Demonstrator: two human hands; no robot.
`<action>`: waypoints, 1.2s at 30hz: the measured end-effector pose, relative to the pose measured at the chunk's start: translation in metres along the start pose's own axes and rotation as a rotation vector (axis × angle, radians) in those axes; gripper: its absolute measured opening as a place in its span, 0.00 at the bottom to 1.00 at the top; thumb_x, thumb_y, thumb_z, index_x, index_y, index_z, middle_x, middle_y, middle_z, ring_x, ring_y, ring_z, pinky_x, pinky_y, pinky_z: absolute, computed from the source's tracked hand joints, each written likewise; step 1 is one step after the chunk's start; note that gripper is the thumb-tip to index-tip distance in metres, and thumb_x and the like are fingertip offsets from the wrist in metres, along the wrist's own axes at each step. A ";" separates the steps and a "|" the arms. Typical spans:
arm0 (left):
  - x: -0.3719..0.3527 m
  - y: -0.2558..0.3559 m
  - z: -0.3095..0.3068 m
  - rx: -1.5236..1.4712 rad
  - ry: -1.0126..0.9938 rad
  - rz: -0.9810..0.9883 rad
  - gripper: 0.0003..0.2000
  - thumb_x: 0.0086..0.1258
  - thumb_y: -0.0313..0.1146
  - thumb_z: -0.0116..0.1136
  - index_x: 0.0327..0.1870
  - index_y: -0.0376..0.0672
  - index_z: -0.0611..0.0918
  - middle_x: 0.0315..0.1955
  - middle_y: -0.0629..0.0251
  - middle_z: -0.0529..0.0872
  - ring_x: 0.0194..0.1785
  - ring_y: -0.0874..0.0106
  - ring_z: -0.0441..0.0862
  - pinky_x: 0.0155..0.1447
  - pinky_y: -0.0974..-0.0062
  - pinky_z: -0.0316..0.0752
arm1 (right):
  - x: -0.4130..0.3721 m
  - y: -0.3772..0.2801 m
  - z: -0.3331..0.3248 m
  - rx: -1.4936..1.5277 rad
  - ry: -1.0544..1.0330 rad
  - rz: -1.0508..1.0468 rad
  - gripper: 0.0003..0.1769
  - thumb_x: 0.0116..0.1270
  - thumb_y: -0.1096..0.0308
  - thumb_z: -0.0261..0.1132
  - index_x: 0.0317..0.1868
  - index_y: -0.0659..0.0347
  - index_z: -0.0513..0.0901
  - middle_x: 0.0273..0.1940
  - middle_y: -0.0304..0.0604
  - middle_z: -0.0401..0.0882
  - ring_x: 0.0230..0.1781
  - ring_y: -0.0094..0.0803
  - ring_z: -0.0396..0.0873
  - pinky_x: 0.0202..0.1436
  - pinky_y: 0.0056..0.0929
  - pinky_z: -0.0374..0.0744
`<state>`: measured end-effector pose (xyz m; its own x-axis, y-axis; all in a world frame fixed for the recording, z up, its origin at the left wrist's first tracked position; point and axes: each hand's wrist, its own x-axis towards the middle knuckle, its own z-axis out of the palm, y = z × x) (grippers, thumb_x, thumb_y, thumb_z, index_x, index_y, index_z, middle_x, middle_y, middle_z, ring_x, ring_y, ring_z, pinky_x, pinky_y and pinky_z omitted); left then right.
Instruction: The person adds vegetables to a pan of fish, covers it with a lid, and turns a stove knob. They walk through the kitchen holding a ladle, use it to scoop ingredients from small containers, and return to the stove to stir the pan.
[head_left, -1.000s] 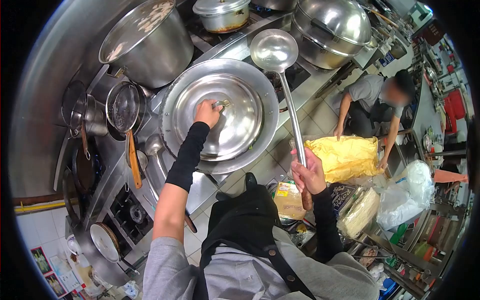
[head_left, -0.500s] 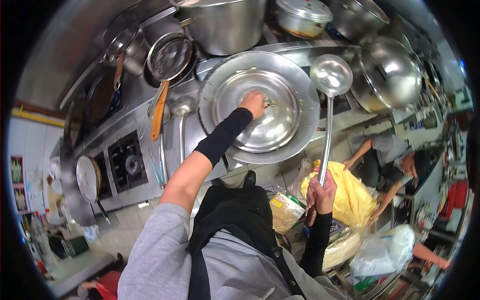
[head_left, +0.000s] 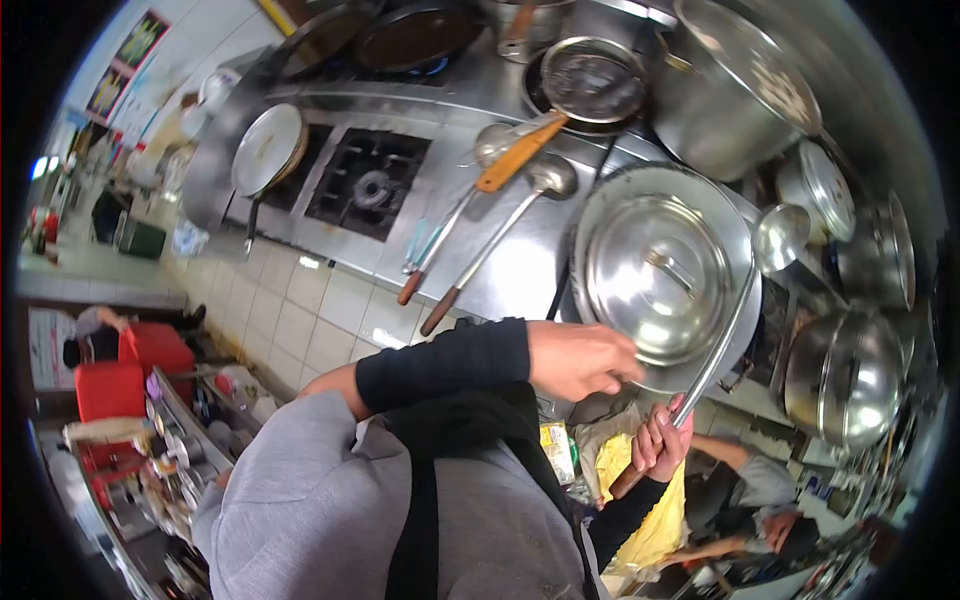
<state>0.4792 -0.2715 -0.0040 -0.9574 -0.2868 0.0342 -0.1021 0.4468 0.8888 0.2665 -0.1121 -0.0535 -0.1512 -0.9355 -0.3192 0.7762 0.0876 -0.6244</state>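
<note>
Black-sleeved left hand (head_left: 580, 360) is empty, fingers loose and flat, just beside the near rim of the wok (head_left: 660, 180). Right hand (head_left: 660, 440) is clenched low on the ladle (head_left: 780, 238) handle. A co-worker (head_left: 750, 500) crouches right by that butt end, so there's an elbow or drip hazard. The shaft crosses the wok rim and the bowl sits past the far edge. Lid (head_left: 655, 275) rests on the wok, unheld. Long lever, low grip: I'd expect a swing to clip the lid knob and skid it, or bang the small lidded pot (head_left: 815, 190) beyond.
</note>
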 end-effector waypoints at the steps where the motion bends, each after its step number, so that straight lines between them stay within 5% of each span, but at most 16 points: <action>1: -0.023 0.007 -0.007 -0.064 -0.042 -0.079 0.17 0.72 0.29 0.55 0.60 0.34 0.76 0.52 0.50 0.78 0.59 0.51 0.75 0.63 0.61 0.71 | 0.003 0.003 0.012 -0.057 -0.037 0.046 0.12 0.67 0.79 0.55 0.47 0.59 0.62 0.21 0.38 0.60 0.05 0.20 0.54 0.03 0.21 0.60; 4: -0.084 0.006 -0.010 -0.100 0.125 -0.181 0.20 0.73 0.32 0.56 0.62 0.33 0.75 0.54 0.49 0.79 0.60 0.53 0.77 0.65 0.63 0.70 | 0.008 0.020 0.052 -0.214 -0.151 0.161 0.14 0.65 0.80 0.56 0.47 0.60 0.63 0.21 0.37 0.60 0.04 0.20 0.53 0.03 0.21 0.59; 7: -0.127 0.009 -0.010 -0.250 0.497 -0.174 0.23 0.74 0.34 0.57 0.65 0.33 0.72 0.58 0.49 0.79 0.63 0.58 0.77 0.66 0.66 0.69 | 0.012 0.048 0.119 -0.374 -0.240 0.322 0.14 0.64 0.80 0.58 0.45 0.62 0.63 0.20 0.38 0.63 0.04 0.20 0.55 0.05 0.20 0.58; 9: -0.149 0.006 -0.007 -0.559 0.677 -0.180 0.22 0.75 0.33 0.57 0.66 0.32 0.72 0.57 0.56 0.80 0.62 0.71 0.75 0.64 0.71 0.70 | 0.021 0.080 0.161 -0.407 -0.349 0.412 0.12 0.66 0.78 0.58 0.45 0.63 0.65 0.18 0.37 0.62 0.05 0.20 0.56 0.06 0.20 0.58; 11: -0.174 0.000 -0.008 -0.819 0.796 -0.115 0.21 0.75 0.31 0.57 0.65 0.32 0.72 0.53 0.60 0.81 0.57 0.76 0.76 0.62 0.74 0.71 | 0.029 0.116 0.207 -0.444 -0.401 0.480 0.13 0.67 0.78 0.57 0.50 0.64 0.66 0.18 0.37 0.62 0.05 0.20 0.57 0.07 0.20 0.60; 13: -0.207 -0.002 -0.021 -0.703 1.039 -0.175 0.17 0.74 0.27 0.56 0.60 0.32 0.75 0.44 0.66 0.83 0.47 0.82 0.77 0.54 0.80 0.74 | 0.044 0.159 0.231 -0.421 -0.527 0.524 0.18 0.69 0.79 0.55 0.58 0.65 0.65 0.19 0.37 0.65 0.06 0.21 0.59 0.08 0.20 0.62; 17: -0.271 -0.024 -0.039 -0.715 1.289 -0.330 0.15 0.72 0.25 0.57 0.58 0.32 0.76 0.42 0.66 0.84 0.45 0.82 0.78 0.50 0.82 0.74 | 0.056 0.234 0.280 -0.525 -0.629 0.621 0.34 0.71 0.77 0.53 0.74 0.56 0.50 0.22 0.39 0.68 0.09 0.23 0.65 0.12 0.22 0.69; 19: -0.300 -0.041 -0.037 -0.650 1.421 -0.328 0.15 0.70 0.24 0.59 0.57 0.33 0.78 0.38 0.70 0.84 0.43 0.83 0.77 0.47 0.83 0.73 | 0.066 0.260 0.285 -0.583 -0.843 0.670 0.34 0.74 0.72 0.55 0.75 0.58 0.49 0.29 0.42 0.74 0.19 0.27 0.75 0.24 0.26 0.78; 22: -0.340 -0.058 -0.037 -0.749 1.611 -0.377 0.15 0.70 0.27 0.61 0.57 0.36 0.80 0.38 0.71 0.83 0.41 0.83 0.76 0.47 0.84 0.71 | 0.075 0.285 0.256 -0.634 -0.924 0.709 0.28 0.77 0.60 0.56 0.71 0.63 0.63 0.50 0.44 0.76 0.47 0.31 0.80 0.49 0.31 0.81; 25: -0.393 -0.078 -0.041 -0.605 1.661 -0.437 0.19 0.70 0.28 0.61 0.60 0.35 0.79 0.39 0.70 0.83 0.41 0.81 0.77 0.51 0.81 0.71 | 0.089 0.274 0.179 -0.888 -0.843 1.172 0.20 0.77 0.57 0.56 0.54 0.66 0.81 0.41 0.42 0.83 0.34 0.25 0.82 0.39 0.23 0.81; 29: -0.425 -0.094 -0.038 -0.685 1.805 -0.366 0.22 0.69 0.28 0.61 0.62 0.27 0.76 0.41 0.61 0.84 0.47 0.73 0.79 0.60 0.76 0.69 | 0.088 0.287 -0.007 -1.157 -0.228 1.155 0.14 0.73 0.66 0.57 0.38 0.67 0.85 0.31 0.44 0.83 0.26 0.24 0.80 0.27 0.23 0.75; 32: -0.432 -0.110 -0.025 -0.653 1.755 -0.357 0.22 0.70 0.30 0.59 0.62 0.26 0.76 0.41 0.58 0.84 0.48 0.71 0.79 0.62 0.75 0.68 | 0.088 0.293 -0.124 -1.038 0.153 1.180 0.10 0.69 0.69 0.58 0.37 0.67 0.83 0.29 0.46 0.81 0.22 0.30 0.76 0.25 0.29 0.72; 36: -0.433 -0.127 -0.003 -0.586 1.767 -0.341 0.22 0.68 0.25 0.59 0.62 0.25 0.75 0.42 0.54 0.84 0.49 0.67 0.82 0.62 0.71 0.71 | 0.100 0.289 -0.230 -0.907 0.644 0.919 0.17 0.74 0.65 0.51 0.50 0.70 0.81 0.37 0.48 0.84 0.31 0.36 0.79 0.33 0.27 0.76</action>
<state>0.9074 -0.2072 -0.1306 0.4580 -0.8801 -0.1253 0.2547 -0.0051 0.9670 0.3350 -0.1015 -0.4299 -0.2559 -0.1370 -0.9569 0.1366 0.9748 -0.1761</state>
